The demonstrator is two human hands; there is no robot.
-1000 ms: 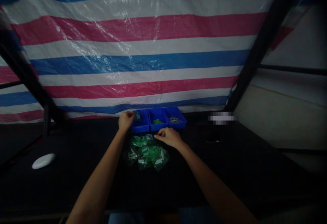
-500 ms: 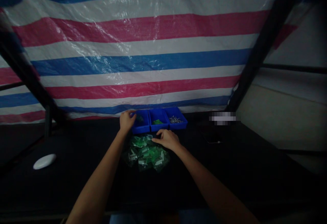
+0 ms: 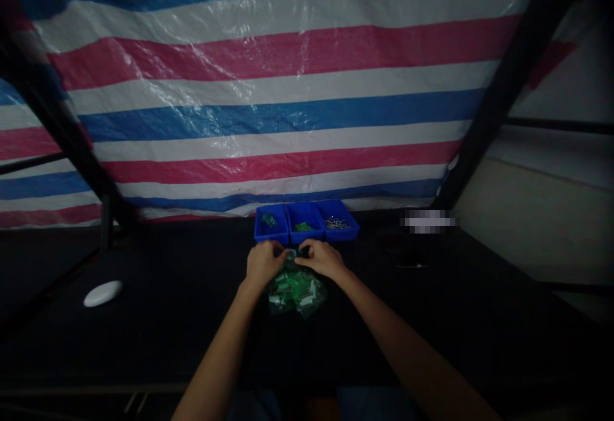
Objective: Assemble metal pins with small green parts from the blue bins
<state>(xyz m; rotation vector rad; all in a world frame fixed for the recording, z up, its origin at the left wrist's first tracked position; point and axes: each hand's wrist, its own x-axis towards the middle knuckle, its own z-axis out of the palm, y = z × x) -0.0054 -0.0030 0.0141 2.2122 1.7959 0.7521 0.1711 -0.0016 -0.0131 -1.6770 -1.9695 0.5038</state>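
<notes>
Green-printed plastic bags [image 3: 296, 292] are heaped within reach below a blue three-compartment tray [image 3: 301, 204], the left hand [image 3: 263, 262] and right hand [image 3: 322, 259] being curled over the pile, any pinch hidden.

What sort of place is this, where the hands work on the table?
It looks like a makeshift small-parts workbench: a striped plastic tarp hangs behind a dark-covered table. The table holds a blue three-compartment parts tray and small plastic bags by the left hand and right hand.

Bare left forearm [image 3: 218, 354] and right forearm [image 3: 403, 341]
</notes>
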